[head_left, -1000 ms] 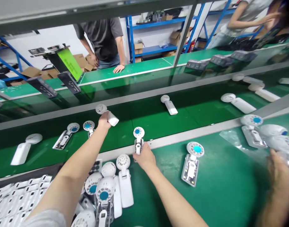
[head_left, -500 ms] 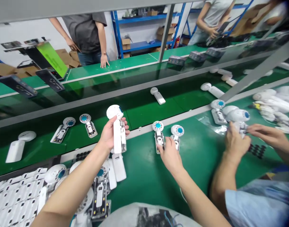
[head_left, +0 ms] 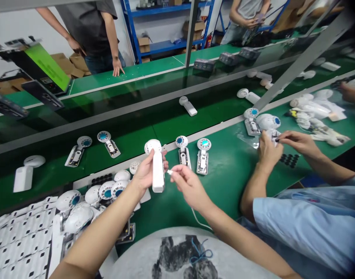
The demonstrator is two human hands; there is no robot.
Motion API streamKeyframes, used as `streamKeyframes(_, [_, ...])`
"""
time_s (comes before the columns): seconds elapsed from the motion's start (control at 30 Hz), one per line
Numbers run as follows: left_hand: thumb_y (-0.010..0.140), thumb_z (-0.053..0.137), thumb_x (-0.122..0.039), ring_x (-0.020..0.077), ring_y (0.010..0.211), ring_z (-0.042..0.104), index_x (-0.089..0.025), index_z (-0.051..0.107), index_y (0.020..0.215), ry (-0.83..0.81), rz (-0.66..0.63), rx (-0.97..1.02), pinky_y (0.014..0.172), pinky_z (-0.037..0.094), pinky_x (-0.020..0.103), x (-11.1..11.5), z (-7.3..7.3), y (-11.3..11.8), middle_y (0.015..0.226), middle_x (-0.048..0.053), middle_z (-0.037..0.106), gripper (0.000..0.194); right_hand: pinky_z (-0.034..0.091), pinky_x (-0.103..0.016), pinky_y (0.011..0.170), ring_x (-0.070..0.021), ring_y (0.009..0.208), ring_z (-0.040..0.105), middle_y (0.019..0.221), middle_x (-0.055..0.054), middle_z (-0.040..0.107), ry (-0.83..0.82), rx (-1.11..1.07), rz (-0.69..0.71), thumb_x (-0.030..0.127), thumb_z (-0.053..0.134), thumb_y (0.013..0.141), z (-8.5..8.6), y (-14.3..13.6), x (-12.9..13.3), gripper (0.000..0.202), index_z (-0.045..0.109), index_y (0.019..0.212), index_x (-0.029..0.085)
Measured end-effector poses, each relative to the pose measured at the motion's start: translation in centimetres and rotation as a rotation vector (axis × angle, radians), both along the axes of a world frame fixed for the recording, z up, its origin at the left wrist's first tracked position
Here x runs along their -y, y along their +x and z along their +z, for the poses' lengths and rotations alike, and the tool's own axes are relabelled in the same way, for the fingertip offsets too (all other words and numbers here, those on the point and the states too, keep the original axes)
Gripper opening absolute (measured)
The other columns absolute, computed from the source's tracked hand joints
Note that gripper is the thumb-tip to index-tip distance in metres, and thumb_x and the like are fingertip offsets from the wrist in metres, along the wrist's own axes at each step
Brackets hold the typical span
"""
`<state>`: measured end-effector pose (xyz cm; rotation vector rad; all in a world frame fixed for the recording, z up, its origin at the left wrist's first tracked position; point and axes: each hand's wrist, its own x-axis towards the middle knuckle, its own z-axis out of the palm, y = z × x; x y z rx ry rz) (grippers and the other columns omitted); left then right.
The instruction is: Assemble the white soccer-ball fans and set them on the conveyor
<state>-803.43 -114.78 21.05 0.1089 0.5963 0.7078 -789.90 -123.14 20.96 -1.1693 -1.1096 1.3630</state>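
My left hand [head_left: 145, 170] is wrapped round a white handheld fan [head_left: 158, 172], its round head up and its smooth handle facing me. Close to the fan's right side, my right hand [head_left: 187, 185] pinches a small white cable plug [head_left: 169, 171]. A gap shows between plug and fan. From under that hand a white cable [head_left: 199, 221] trails toward my lap. Just beyond lie two fans with blue hubs and exposed handle insides, a nearer fan [head_left: 203, 161] and a farther fan [head_left: 183, 153].
A pile of fans [head_left: 78, 217] lies left beside a tray of white parts [head_left: 20, 236]. More fans, such as one white fan [head_left: 24, 176], rest on the green conveyor belt [head_left: 136, 133]. At right, a co-worker's hands [head_left: 268, 151] handle another fan. A slanted metal post [head_left: 296, 64] crosses there.
My right hand has left the two fans on the table and now holds a cable plug near the held fan. The left hand has turned that fan.
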Motion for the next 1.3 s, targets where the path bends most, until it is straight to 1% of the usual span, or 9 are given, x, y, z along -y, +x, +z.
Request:
streamKeyframes(0.13, [0.079, 0.049, -0.058, 0.0121, 0.049, 0.055, -0.009, 0.058, 0.072, -0.083, -0.012, -0.075, 0.047, 0.046, 0.022, 2.1, -1.6, 1.6, 0.059, 0.005, 0.058, 0.050, 0.039, -0.026, 0.063, -0.0127, 0.066, 0.048, 0.072, 0.001, 0.051, 0.195, 0.187, 0.030, 0.026, 0.042, 0.090, 0.9, -2.1, 1.2, 0.009, 0.048, 0.086, 0.020])
streamKeyframes(0.23, [0.082, 0.052, -0.037, 0.0117, 0.046, 0.055, -0.008, 0.060, 0.071, -0.089, -0.060, -0.147, 0.046, 0.045, 0.021, 2.5, -1.9, 1.7, 0.055, 0.005, 0.059, 0.032, 0.037, -0.028, 0.065, -0.0135, 0.068, 0.047, 0.074, 0.000, 0.052, 0.301, 0.354, 0.071, 0.023, 0.042, 0.090, 1.1, -2.3, 1.7, 0.010, 0.049, 0.083, 0.019])
streamKeyframes(0.33, [0.085, 0.043, -0.027, 0.0145, 0.054, 0.060, -0.008, 0.063, 0.084, -0.083, -0.067, -0.133, 0.054, 0.049, 0.025, 2.1, -1.2, 0.5, 0.064, 0.007, 0.064, 0.028, 0.038, -0.026, 0.061, -0.0122, 0.064, 0.047, 0.071, 0.001, 0.051, 0.194, 0.260, 0.119, 0.025, 0.042, 0.090, 0.8, -1.6, 1.5, 0.011, 0.049, 0.083, 0.020])
streamKeyframes(0.43, [0.087, 0.037, -0.036, 0.0173, 0.061, 0.063, -0.007, 0.063, 0.095, -0.035, -0.032, -0.122, 0.062, 0.052, 0.030, 1.5, -0.2, -1.1, 0.072, 0.009, 0.066, 0.039, 0.035, -0.023, 0.053, -0.0100, 0.056, 0.044, 0.067, 0.003, 0.050, 0.006, 0.118, 0.052, 0.030, 0.042, 0.090, 0.1, -0.5, 0.7, 0.013, 0.048, 0.084, 0.020])
streamKeyframes(0.5, [0.087, 0.040, -0.040, 0.0163, 0.057, 0.062, -0.007, 0.064, 0.094, -0.001, 0.001, -0.195, 0.063, 0.053, 0.031, 1.2, 0.2, -1.7, 0.068, 0.008, 0.066, 0.042, 0.033, -0.022, 0.051, -0.0092, 0.054, 0.042, 0.066, 0.003, 0.051, -0.043, 0.101, 0.028, 0.031, 0.044, 0.089, -0.2, 0.0, 0.2, 0.014, 0.049, 0.083, 0.019])
streamKeyframes(0.63, [0.087, 0.047, -0.031, 0.0128, 0.048, 0.060, -0.006, 0.064, 0.091, 0.013, 0.053, -0.391, 0.057, 0.053, 0.026, 1.1, 0.1, -2.0, 0.057, 0.004, 0.064, 0.031, 0.033, -0.022, 0.052, -0.0088, 0.054, 0.043, 0.065, 0.004, 0.053, -0.057, 0.093, 0.072, 0.029, 0.046, 0.088, -0.5, -0.2, -0.4, 0.012, 0.050, 0.083, 0.019])
streamKeyframes(0.93, [0.079, 0.055, -0.028, 0.0158, 0.054, 0.061, -0.009, 0.061, 0.107, 0.104, -0.099, -0.277, 0.052, 0.053, 0.030, 1.5, -0.4, -2.0, 0.065, 0.003, 0.064, 0.034, 0.038, -0.023, 0.058, -0.0098, 0.058, 0.050, 0.062, 0.004, 0.055, -0.015, 0.158, 0.123, 0.024, 0.047, 0.087, 0.0, -0.8, -0.5, 0.010, 0.048, 0.078, 0.019])
streamKeyframes(1.17, [0.066, 0.071, -0.028, 0.0155, 0.054, 0.059, -0.008, 0.065, 0.095, 0.324, -0.320, -0.531, 0.048, 0.047, 0.024, 1.2, 0.4, -1.9, 0.062, 0.004, 0.062, 0.036, 0.035, -0.023, 0.054, -0.0092, 0.052, 0.047, 0.058, 0.005, 0.054, -0.006, 0.369, 0.285, 0.020, 0.046, 0.086, 0.1, -0.3, -0.4, 0.012, 0.048, 0.074, 0.019])
streamKeyframes(1.3, [0.067, 0.069, -0.031, 0.0156, 0.053, 0.059, -0.009, 0.066, 0.085, 0.300, -0.310, -0.564, 0.048, 0.046, 0.024, 1.3, 0.3, -1.5, 0.062, 0.006, 0.063, 0.029, 0.034, -0.022, 0.052, -0.0089, 0.051, 0.043, 0.058, 0.006, 0.050, -0.040, 0.318, 0.252, 0.021, 0.045, 0.087, -0.8, -0.3, -0.6, 0.013, 0.047, 0.074, 0.019])
